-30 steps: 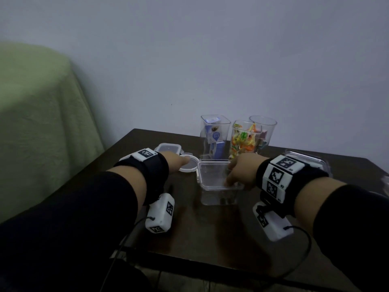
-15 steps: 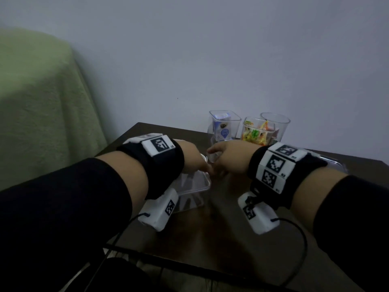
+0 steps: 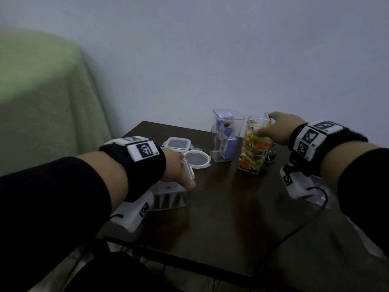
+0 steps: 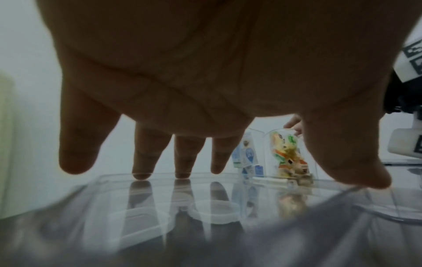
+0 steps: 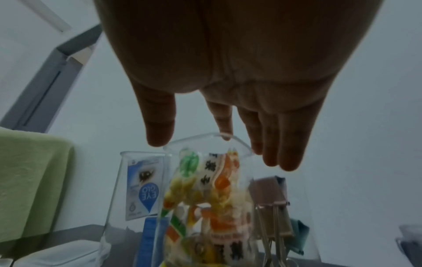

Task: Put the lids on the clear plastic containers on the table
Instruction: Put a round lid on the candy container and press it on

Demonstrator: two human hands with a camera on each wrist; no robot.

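A low square clear container (image 3: 171, 198) with a clear lid (image 3: 188, 168) on top sits near the table's left edge. My left hand (image 3: 179, 170) lies flat on that lid, its straight fingertips (image 4: 141, 174) touching it. My right hand (image 3: 273, 126) reaches over the tall clear container of coloured sweets (image 3: 253, 148), with straight fingers (image 5: 224, 133) at its open rim (image 5: 237, 140) and gripping nothing. Beside it stands an open tall container with blue boxes (image 3: 226, 135). A third tall container with binder clips (image 5: 271, 204) stands behind. A loose round lid (image 3: 196, 159) and a square lid (image 3: 177, 143) lie on the table.
The dark wooden table (image 3: 221, 218) stands against a pale wall. A larger clear container (image 3: 322, 186) lies under my right wrist. A green-covered piece of furniture (image 3: 42, 102) stands to the left. Cables run from both wrist cameras over the front edge.
The square container has gone from the table's middle to the left under my left hand. My right hand left it and reached back to the tall sweets container.
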